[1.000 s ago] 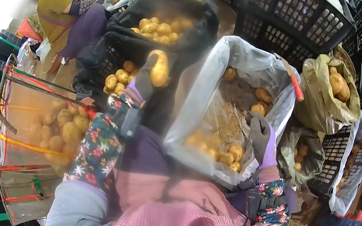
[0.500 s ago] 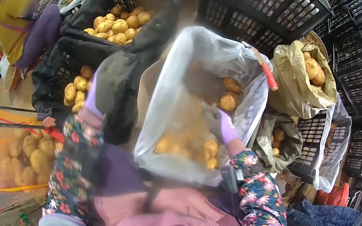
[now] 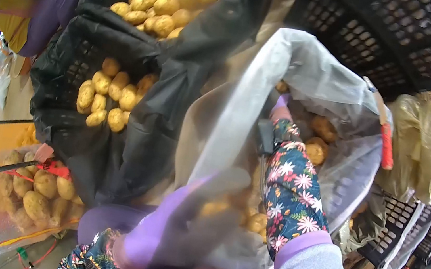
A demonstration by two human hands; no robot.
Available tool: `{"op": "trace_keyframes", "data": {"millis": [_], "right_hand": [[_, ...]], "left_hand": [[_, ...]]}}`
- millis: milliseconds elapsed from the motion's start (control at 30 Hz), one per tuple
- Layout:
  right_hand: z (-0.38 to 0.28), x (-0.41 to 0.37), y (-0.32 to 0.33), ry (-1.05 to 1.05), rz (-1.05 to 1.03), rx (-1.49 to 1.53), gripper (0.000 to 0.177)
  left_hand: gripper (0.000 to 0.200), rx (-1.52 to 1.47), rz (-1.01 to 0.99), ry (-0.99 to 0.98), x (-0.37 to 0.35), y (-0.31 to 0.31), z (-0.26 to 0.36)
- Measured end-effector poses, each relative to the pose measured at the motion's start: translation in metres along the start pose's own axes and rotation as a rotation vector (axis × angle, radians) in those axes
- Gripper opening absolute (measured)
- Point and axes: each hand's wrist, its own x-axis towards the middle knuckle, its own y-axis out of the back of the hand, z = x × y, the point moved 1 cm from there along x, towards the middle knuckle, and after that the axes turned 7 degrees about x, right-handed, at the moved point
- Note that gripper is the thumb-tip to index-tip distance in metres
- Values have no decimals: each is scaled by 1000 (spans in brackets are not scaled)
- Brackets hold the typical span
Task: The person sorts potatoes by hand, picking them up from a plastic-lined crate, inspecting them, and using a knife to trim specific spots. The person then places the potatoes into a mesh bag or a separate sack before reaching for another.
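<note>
My left hand [image 3: 196, 226], in a grey glove with a purple cuff, is above the near left side of a crate lined with white plastic [image 3: 245, 94]. It is smeared by motion, so its fingers do not read clearly. My right arm reaches deep into this crate. My right hand [image 3: 279, 104] is at its far end, close to a potato [image 3: 282, 86], with the fingers hidden. More potatoes [image 3: 316, 150] lie to the right of my sleeve, and others [image 3: 256, 222] are in the near end, partly covered by my arm.
Two black-lined crates of potatoes [image 3: 102, 83] stand on the left, one behind the other. A clear bag of potatoes [image 3: 38, 207] is at lower left. A red-handled knife [image 3: 386, 144] rests on the crate's right rim, beside an olive bag [image 3: 415, 146]. Another person [image 3: 46, 12] sits at upper left.
My left hand has moved from the black-lined crate rightward to the white-lined crate. My right hand has reached farther into that crate. More potatoes show in the near black-lined crate, and the view has shifted closer.
</note>
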Motion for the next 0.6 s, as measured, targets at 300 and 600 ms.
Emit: {"op": "trace_keyframes", "data": {"millis": [300,600], "right_hand": [[-9,-140,102,-58,-438,1222,50],[-65,-311,251,-85,-779,1279,54]], "left_hand": [[42,-251,-1,-71,-4,-6,-3],[36,34,40,-195,11,-27,-29]]}}
